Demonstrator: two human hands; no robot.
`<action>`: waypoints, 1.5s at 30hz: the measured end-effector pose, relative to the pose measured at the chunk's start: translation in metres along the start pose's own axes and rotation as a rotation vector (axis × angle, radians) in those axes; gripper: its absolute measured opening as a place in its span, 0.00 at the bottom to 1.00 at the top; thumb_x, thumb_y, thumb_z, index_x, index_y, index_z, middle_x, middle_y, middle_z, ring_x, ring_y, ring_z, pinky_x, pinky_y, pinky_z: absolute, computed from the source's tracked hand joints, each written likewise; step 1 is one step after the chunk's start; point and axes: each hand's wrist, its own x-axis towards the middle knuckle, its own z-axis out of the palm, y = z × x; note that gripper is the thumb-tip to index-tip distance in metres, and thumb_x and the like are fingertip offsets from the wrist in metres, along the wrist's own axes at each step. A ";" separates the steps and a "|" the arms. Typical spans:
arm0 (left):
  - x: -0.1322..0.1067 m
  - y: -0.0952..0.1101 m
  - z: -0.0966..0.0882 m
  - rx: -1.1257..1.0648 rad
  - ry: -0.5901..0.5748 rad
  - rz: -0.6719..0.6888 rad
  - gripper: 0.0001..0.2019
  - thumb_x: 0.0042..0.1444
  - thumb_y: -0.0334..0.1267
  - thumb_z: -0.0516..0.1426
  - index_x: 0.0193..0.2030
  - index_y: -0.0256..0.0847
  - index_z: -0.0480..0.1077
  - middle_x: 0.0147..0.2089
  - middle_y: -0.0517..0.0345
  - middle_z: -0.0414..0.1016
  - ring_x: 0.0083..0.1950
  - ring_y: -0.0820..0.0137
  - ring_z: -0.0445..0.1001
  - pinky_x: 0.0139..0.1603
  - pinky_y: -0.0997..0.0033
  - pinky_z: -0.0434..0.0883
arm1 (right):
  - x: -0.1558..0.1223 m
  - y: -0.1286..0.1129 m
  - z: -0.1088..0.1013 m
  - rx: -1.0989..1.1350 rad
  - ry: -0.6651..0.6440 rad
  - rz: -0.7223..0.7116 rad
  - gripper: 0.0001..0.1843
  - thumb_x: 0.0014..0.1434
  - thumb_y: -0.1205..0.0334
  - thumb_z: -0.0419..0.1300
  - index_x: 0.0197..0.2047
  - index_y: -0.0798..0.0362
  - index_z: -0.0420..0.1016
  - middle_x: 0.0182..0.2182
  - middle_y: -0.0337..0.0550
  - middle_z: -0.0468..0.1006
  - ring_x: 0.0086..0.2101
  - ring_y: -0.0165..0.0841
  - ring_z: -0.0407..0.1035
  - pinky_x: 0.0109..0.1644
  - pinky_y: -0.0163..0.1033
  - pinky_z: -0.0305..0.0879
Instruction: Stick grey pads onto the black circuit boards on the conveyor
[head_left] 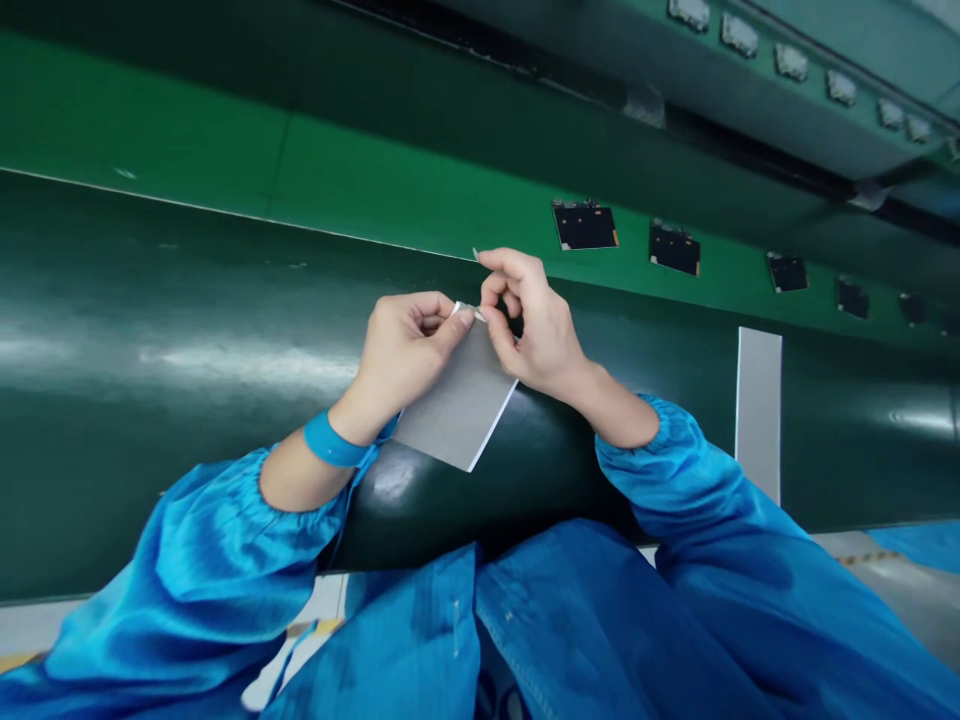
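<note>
A flat grey sheet (459, 400) with a white edge is held up over the dark green conveyor belt (150, 380). My left hand (405, 355) is closed, pinching the sheet's top corner between thumb and forefinger. My right hand (529, 320) is closed too, its fingertips pinching at the same corner, where a thin white film lifts. A blue band (334, 443) circles my left wrist. Both arms wear blue sleeves.
Several small dark circuit boards (585, 225) lie in a row on the lighter green strip behind the belt. A grey strip (759, 410) lies on the belt at the right. A row of small white parts (739, 35) sits on the upper ledge.
</note>
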 end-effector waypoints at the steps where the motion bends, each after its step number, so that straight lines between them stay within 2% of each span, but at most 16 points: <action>1: 0.000 -0.001 0.000 -0.007 -0.006 0.003 0.15 0.56 0.48 0.64 0.26 0.41 0.72 0.23 0.61 0.67 0.23 0.75 0.59 0.23 0.71 0.54 | 0.001 0.001 0.000 0.025 0.012 0.012 0.24 0.71 0.59 0.57 0.67 0.44 0.62 0.40 0.44 0.74 0.35 0.38 0.68 0.43 0.47 0.73; 4: 0.001 -0.003 0.001 -0.018 -0.013 0.004 0.16 0.56 0.49 0.64 0.26 0.41 0.72 0.23 0.61 0.67 0.23 0.75 0.59 0.24 0.71 0.53 | 0.005 0.008 0.000 0.147 0.039 0.089 0.24 0.71 0.59 0.57 0.68 0.42 0.59 0.39 0.40 0.73 0.31 0.34 0.65 0.37 0.43 0.71; 9: 0.001 -0.003 0.000 -0.013 0.006 -0.027 0.13 0.56 0.47 0.64 0.28 0.41 0.73 0.23 0.60 0.69 0.23 0.74 0.61 0.24 0.72 0.54 | 0.008 0.017 0.002 0.315 -0.008 0.184 0.28 0.69 0.60 0.60 0.69 0.42 0.56 0.35 0.37 0.72 0.29 0.33 0.66 0.33 0.40 0.69; 16: -0.001 0.000 0.000 -0.014 0.000 -0.034 0.12 0.57 0.47 0.64 0.31 0.41 0.78 0.26 0.58 0.74 0.24 0.73 0.64 0.23 0.71 0.56 | 0.004 0.010 0.000 0.243 -0.054 0.175 0.29 0.70 0.58 0.60 0.69 0.41 0.55 0.35 0.36 0.70 0.26 0.31 0.61 0.31 0.40 0.66; 21: 0.001 -0.002 0.000 -0.025 0.002 -0.014 0.11 0.57 0.44 0.64 0.30 0.40 0.78 0.27 0.57 0.75 0.25 0.73 0.66 0.24 0.71 0.59 | 0.003 0.006 0.000 0.195 -0.073 0.150 0.29 0.70 0.58 0.59 0.70 0.42 0.54 0.36 0.36 0.70 0.26 0.31 0.59 0.31 0.40 0.64; 26: 0.002 -0.004 0.002 -0.027 0.006 -0.004 0.10 0.57 0.42 0.64 0.30 0.39 0.77 0.26 0.58 0.74 0.24 0.74 0.65 0.23 0.73 0.58 | 0.002 0.008 0.003 0.246 -0.027 0.072 0.29 0.70 0.62 0.60 0.70 0.44 0.54 0.36 0.35 0.70 0.26 0.28 0.56 0.32 0.37 0.63; 29: 0.002 -0.005 0.003 -0.028 0.007 -0.008 0.10 0.57 0.42 0.63 0.29 0.38 0.76 0.25 0.58 0.73 0.24 0.75 0.63 0.23 0.75 0.57 | 0.002 0.015 0.005 0.314 0.009 0.048 0.28 0.72 0.61 0.59 0.70 0.44 0.54 0.37 0.35 0.70 0.27 0.27 0.59 0.32 0.36 0.63; 33: 0.003 -0.006 0.003 -0.035 -0.011 -0.008 0.11 0.56 0.44 0.64 0.29 0.38 0.76 0.25 0.58 0.72 0.24 0.74 0.63 0.22 0.76 0.58 | 0.003 0.032 0.010 0.441 0.038 0.030 0.27 0.75 0.54 0.58 0.70 0.42 0.51 0.41 0.38 0.72 0.31 0.27 0.64 0.31 0.34 0.63; 37: 0.003 -0.004 0.002 0.011 -0.012 -0.035 0.12 0.55 0.46 0.64 0.31 0.38 0.78 0.25 0.58 0.73 0.24 0.73 0.64 0.22 0.76 0.57 | 0.007 0.048 0.019 0.477 0.079 0.111 0.30 0.75 0.50 0.58 0.71 0.43 0.48 0.44 0.39 0.73 0.33 0.27 0.67 0.32 0.33 0.66; 41: 0.003 -0.002 -0.001 0.097 0.009 -0.069 0.15 0.53 0.50 0.65 0.32 0.38 0.78 0.24 0.60 0.73 0.24 0.74 0.62 0.21 0.77 0.55 | 0.017 0.049 0.023 0.525 0.161 0.261 0.28 0.73 0.58 0.60 0.67 0.44 0.50 0.40 0.37 0.72 0.34 0.28 0.68 0.35 0.32 0.68; 45: 0.008 -0.004 -0.005 0.192 0.061 -0.151 0.17 0.47 0.53 0.66 0.33 0.39 0.79 0.22 0.64 0.70 0.22 0.75 0.59 0.19 0.77 0.53 | 0.027 0.041 0.021 0.636 0.194 0.344 0.30 0.68 0.69 0.63 0.65 0.47 0.52 0.37 0.34 0.72 0.32 0.26 0.67 0.36 0.31 0.68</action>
